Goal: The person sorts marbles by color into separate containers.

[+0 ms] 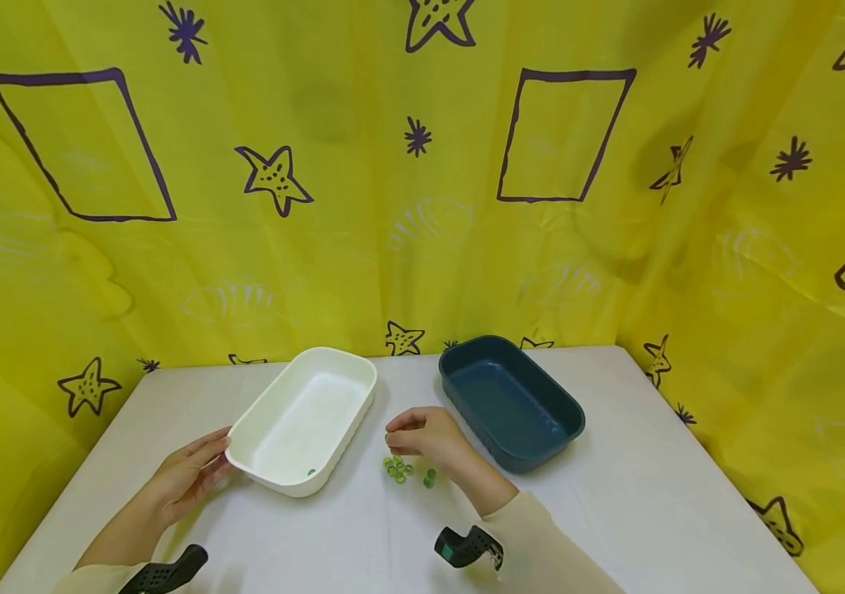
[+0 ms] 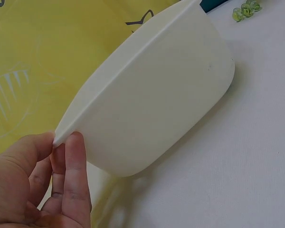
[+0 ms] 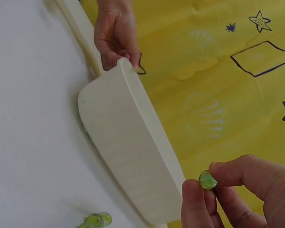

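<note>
Green and part-covered, a marble is pinched by the right hand. The left hand grips a white tub half-hiding another marble.

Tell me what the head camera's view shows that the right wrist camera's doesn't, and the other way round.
Only the head view shows the dark tray and the small green bead lying inside the white tray.

Only the right wrist view shows the pinched bead between the fingers of the right hand; from the head it can't be made out.

Both show the white tray, the left hand at its rim, the right hand, loose green beads and the yellow curtain.
</note>
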`<state>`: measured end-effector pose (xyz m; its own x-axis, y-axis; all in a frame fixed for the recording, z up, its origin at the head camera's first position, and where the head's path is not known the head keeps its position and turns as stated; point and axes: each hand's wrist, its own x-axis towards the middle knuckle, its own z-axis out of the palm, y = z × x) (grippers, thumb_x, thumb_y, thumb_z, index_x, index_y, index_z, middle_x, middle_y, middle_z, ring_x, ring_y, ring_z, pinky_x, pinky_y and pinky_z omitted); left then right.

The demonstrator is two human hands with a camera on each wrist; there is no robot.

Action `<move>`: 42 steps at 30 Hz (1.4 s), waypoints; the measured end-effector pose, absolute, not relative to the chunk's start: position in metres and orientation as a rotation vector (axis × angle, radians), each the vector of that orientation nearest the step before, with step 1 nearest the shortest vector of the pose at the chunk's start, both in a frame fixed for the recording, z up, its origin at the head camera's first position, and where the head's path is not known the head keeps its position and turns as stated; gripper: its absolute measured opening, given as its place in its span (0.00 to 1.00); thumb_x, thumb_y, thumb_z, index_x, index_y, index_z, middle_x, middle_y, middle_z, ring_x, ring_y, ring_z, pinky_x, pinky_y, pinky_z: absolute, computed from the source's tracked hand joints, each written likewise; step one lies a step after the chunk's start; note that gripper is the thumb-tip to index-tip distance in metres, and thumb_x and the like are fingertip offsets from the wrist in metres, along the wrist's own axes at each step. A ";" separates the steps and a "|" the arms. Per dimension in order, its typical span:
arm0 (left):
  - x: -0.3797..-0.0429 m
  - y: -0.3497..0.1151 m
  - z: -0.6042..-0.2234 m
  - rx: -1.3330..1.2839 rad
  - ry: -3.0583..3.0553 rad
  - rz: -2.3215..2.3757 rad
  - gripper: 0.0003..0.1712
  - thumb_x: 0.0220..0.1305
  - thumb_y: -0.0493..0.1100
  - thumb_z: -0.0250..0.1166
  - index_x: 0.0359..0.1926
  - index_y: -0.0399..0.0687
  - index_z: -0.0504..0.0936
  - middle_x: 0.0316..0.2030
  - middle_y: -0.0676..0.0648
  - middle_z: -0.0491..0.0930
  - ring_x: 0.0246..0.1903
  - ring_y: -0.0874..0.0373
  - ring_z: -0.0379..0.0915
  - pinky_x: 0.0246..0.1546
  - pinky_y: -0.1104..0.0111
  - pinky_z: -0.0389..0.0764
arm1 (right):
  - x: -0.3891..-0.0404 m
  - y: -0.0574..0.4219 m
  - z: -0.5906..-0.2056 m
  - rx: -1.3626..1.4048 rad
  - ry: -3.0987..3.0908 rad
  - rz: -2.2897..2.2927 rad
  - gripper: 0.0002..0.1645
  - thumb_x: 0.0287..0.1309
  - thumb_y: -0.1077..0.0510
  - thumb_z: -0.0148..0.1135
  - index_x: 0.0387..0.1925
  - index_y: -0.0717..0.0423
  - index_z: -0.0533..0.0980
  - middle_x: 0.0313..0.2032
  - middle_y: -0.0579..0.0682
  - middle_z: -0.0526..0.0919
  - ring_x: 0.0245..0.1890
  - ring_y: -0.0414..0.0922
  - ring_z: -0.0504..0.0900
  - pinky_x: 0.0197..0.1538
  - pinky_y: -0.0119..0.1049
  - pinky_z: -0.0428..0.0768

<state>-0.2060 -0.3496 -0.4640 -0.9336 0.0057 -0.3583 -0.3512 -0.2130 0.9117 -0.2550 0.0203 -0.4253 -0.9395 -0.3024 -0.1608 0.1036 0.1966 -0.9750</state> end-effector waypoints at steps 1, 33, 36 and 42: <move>-0.206 -0.349 -0.464 -0.406 1.806 2.244 0.15 0.74 0.44 0.56 0.34 0.71 0.84 0.36 0.58 0.81 0.33 0.68 0.80 0.34 0.82 0.81 | -0.255 0.019 -0.424 -0.191 2.153 -1.802 0.09 0.54 0.66 0.69 0.38 0.67 0.81 0.32 0.52 0.84 0.31 0.42 0.85 0.42 0.36 0.87; -0.206 -0.347 -0.465 -0.434 1.798 2.241 0.16 0.73 0.43 0.57 0.33 0.72 0.84 0.35 0.59 0.82 0.34 0.68 0.80 0.36 0.80 0.82 | -0.261 -0.051 -0.415 -0.161 2.083 -1.849 0.08 0.50 0.70 0.71 0.34 0.67 0.82 0.28 0.51 0.83 0.28 0.43 0.86 0.38 0.34 0.87; -0.206 -0.347 -0.465 -0.432 1.790 2.248 0.17 0.73 0.42 0.57 0.33 0.71 0.85 0.35 0.59 0.82 0.34 0.68 0.80 0.38 0.80 0.83 | -0.263 -0.056 -0.416 -0.146 2.071 -1.855 0.07 0.50 0.71 0.71 0.34 0.67 0.83 0.27 0.52 0.84 0.27 0.42 0.85 0.37 0.34 0.87; -0.207 -0.347 -0.466 -0.437 1.781 2.260 0.18 0.74 0.42 0.56 0.32 0.71 0.85 0.35 0.60 0.82 0.35 0.68 0.80 0.39 0.79 0.83 | -0.266 -0.065 -0.419 -0.162 2.032 -1.863 0.06 0.49 0.71 0.70 0.32 0.68 0.83 0.26 0.52 0.84 0.24 0.41 0.84 0.35 0.33 0.87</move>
<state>-0.2070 -0.3473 -0.4657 -0.9289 -0.0033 -0.3704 -0.3593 -0.2344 0.9033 -0.2659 -0.0650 -0.4190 -0.9222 -0.3331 -0.1966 0.1670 0.1156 -0.9792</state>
